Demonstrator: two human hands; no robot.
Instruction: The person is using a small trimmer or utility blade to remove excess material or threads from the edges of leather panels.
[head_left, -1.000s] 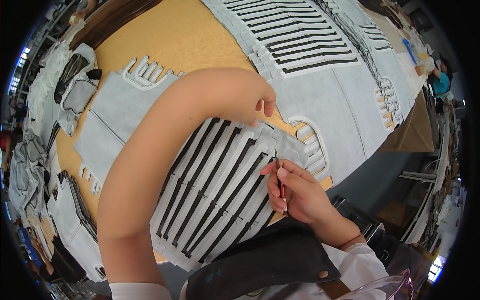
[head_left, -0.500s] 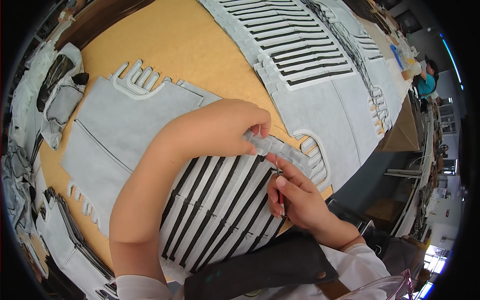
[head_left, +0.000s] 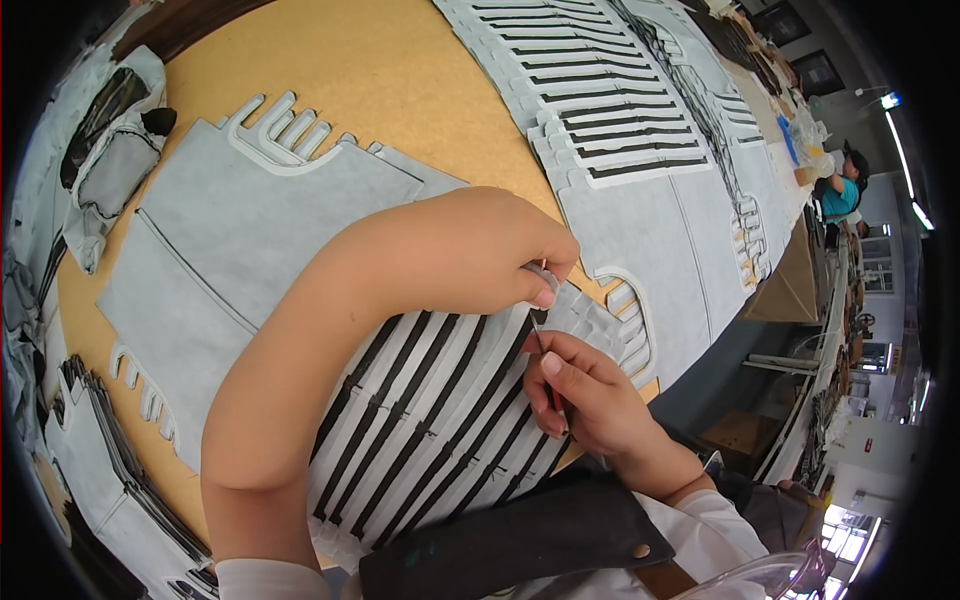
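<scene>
Pinching a pale, black-striped panel (head_left: 440, 420) in left grip (head_left: 510, 248); clasping a slim, metal-tipped red tool (head_left: 557, 399) (partly hidden) in right grip (head_left: 597, 392).

Looks like a workshop, to judge by cut grey panels (head_left: 260, 210) across a tan worktop (head_left: 380, 80), a pile (head_left: 122, 500) at left, a red tool (head_left: 557, 399) in the right hand (head_left: 600, 405), a person (head_left: 838, 200) in teal farther off and a strip light (head_left: 900, 155) overhead.
</scene>
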